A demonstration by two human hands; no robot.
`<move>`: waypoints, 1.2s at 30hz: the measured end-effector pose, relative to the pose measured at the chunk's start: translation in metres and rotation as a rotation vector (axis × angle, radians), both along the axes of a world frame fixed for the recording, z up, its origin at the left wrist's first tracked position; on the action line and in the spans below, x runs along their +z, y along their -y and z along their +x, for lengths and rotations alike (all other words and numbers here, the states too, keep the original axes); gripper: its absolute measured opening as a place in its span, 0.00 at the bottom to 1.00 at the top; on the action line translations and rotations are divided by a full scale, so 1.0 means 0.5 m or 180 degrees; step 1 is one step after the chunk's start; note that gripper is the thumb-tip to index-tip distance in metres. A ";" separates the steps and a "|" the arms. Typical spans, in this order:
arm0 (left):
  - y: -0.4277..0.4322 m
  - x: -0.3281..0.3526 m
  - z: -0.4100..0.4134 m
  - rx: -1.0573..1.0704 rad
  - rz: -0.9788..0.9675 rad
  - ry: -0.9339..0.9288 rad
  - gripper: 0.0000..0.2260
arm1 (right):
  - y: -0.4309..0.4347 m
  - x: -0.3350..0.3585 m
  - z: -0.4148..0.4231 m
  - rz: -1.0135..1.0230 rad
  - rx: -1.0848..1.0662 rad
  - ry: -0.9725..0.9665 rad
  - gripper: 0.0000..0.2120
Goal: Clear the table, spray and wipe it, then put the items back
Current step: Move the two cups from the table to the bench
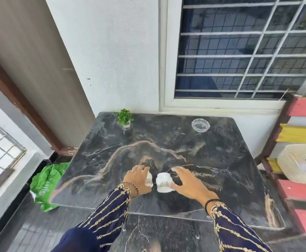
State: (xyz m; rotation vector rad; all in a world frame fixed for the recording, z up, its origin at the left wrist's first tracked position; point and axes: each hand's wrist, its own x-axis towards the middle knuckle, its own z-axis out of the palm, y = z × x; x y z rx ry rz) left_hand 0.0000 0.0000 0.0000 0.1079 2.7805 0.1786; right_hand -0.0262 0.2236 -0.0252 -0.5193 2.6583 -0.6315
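Note:
Two white cups stand side by side near the middle of the dark marble table. My left hand is wrapped around the left cup, which it mostly hides. My right hand touches the side of the right cup, fingers spread around it; the cup shows a small printed picture. A small green plant in a white pot sits at the table's far left. A clear glass ashtray rests at the far right.
A white wall and a barred window stand behind the table. A green bag lies on the floor at the left. At the right a red and yellow slatted rack holds a white woven basket.

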 end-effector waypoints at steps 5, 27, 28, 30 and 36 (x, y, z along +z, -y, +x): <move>0.020 -0.061 -0.007 -0.0084 -0.0445 -0.0110 0.34 | 0.020 -0.038 -0.012 0.0075 0.0234 0.0331 0.43; -0.019 -0.093 -0.114 0.0306 0.1187 -0.0243 0.17 | -0.025 -0.079 -0.018 -0.0547 -0.1588 0.0360 0.14; -0.035 -0.090 -0.117 0.0282 0.1237 -0.0199 0.17 | -0.040 -0.076 -0.014 -0.0583 -0.1719 0.0370 0.14; -0.073 -0.084 -0.120 0.0212 0.1246 -0.0073 0.14 | -0.074 -0.070 -0.007 -0.0645 -0.1925 0.0325 0.13; -0.204 -0.062 -0.140 -0.0029 0.1553 0.0215 0.10 | -0.202 -0.060 0.015 -0.0770 -0.2379 0.0177 0.09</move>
